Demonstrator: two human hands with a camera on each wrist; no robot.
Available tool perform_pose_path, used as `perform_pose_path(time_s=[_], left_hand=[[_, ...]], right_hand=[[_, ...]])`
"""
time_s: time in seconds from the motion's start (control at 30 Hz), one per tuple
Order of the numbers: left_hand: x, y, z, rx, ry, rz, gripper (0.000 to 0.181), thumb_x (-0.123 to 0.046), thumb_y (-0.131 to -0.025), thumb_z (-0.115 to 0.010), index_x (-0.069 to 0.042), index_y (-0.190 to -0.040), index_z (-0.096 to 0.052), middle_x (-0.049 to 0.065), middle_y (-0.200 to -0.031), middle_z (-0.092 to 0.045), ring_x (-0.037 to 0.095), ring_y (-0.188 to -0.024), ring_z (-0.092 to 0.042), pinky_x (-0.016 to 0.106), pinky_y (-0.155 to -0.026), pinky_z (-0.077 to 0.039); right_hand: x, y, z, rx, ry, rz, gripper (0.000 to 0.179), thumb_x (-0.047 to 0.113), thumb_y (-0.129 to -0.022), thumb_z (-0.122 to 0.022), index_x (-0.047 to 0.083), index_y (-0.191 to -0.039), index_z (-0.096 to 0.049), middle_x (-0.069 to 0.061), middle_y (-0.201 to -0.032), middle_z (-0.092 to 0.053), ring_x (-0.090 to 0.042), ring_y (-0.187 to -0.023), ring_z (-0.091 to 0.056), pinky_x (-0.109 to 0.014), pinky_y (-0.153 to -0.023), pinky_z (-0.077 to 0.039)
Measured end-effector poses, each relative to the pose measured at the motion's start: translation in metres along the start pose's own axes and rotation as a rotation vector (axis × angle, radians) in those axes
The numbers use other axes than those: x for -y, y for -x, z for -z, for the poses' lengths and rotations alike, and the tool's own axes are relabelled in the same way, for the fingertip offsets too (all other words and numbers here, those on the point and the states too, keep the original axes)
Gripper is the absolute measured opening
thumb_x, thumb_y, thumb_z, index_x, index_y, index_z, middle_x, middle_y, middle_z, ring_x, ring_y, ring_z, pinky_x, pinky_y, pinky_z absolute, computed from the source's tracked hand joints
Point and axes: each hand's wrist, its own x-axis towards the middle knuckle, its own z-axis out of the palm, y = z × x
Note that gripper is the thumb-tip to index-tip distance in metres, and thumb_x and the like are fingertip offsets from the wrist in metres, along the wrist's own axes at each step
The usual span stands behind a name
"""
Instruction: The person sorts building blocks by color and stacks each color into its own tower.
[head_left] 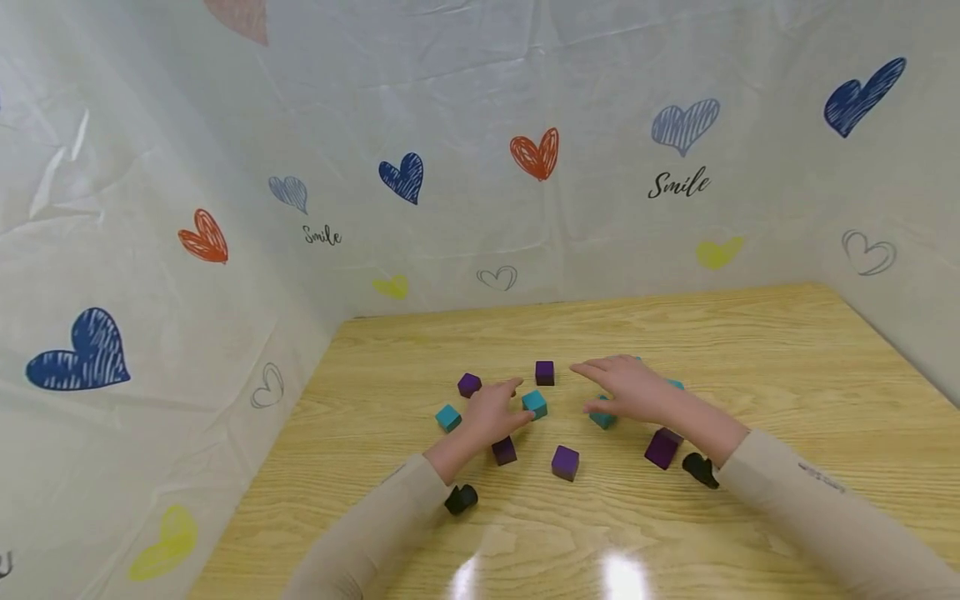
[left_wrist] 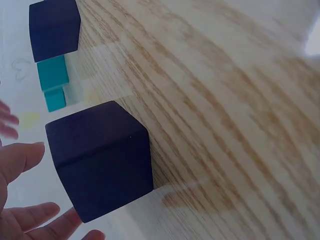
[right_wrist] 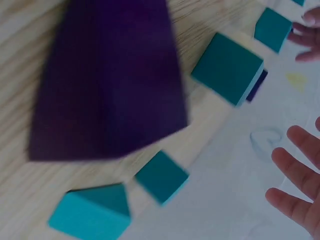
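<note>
Above the table, my left hand (head_left: 489, 415) is spread with nothing in its fingers. Its thumb is beside a teal cube (head_left: 536, 403); whether they touch I cannot tell. A purple cube (head_left: 504, 451) is below that hand and looms large in the left wrist view (left_wrist: 107, 172). More cubes lie to its left, one teal (head_left: 448, 418) and one purple (head_left: 469, 384). My right hand (head_left: 628, 388) is over a teal cube (head_left: 602, 414), fingers extended and holding nothing. A purple cube (head_left: 663, 448) is under the right wrist. Further teal cubes are partly hidden behind the right hand.
Between the arms lies a purple cube (head_left: 566, 462), and another (head_left: 544, 372) sits farther back. The wooden table (head_left: 780, 350) meets a white sheet (head_left: 450, 83) printed with hearts at the back and sides. Black wrist cameras (head_left: 461, 499) are under both wrists.
</note>
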Motion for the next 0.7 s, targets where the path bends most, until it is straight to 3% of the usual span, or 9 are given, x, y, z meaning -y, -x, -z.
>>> perform_pose_path(time_s=[0.17,0.47,0.7], left_hand=[[0.0,-0.005,-0.001,0.017,0.018,0.032,0.057,-0.036,-0.082,-0.067,-0.011,-0.131,-0.05,0.008,-0.114,-0.063,0.023,-0.095,-0.062,0.037,-0.08,-0.049],[0.003,-0.008,-0.004,0.026,0.098,0.05,0.044,-0.033,-0.081,-0.069,-0.009,-0.116,-0.061,0.006,-0.1,-0.067,0.02,-0.084,-0.062,0.033,-0.072,-0.049],[0.004,-0.009,-0.005,0.012,0.088,0.034,0.043,-0.033,-0.081,-0.07,-0.008,-0.114,-0.062,0.006,-0.101,-0.067,0.022,-0.085,-0.063,0.033,-0.073,-0.049]], right_hand=[[0.016,-0.026,-0.008,0.037,0.04,0.046,0.05,0.025,-0.08,-0.071,0.0,-0.12,-0.056,-0.018,-0.116,-0.059,-0.033,-0.103,-0.057,-0.044,-0.086,-0.046],[0.029,-0.063,-0.02,0.231,-0.098,-0.056,0.04,0.012,-0.083,-0.067,-0.003,-0.118,-0.058,-0.017,-0.114,-0.06,-0.03,-0.105,-0.057,-0.037,-0.085,-0.048],[0.031,-0.077,-0.028,0.262,-0.127,-0.072,0.035,0.014,-0.081,-0.069,-0.001,-0.112,-0.062,-0.013,-0.107,-0.064,-0.028,-0.1,-0.06,-0.036,-0.083,-0.049]])
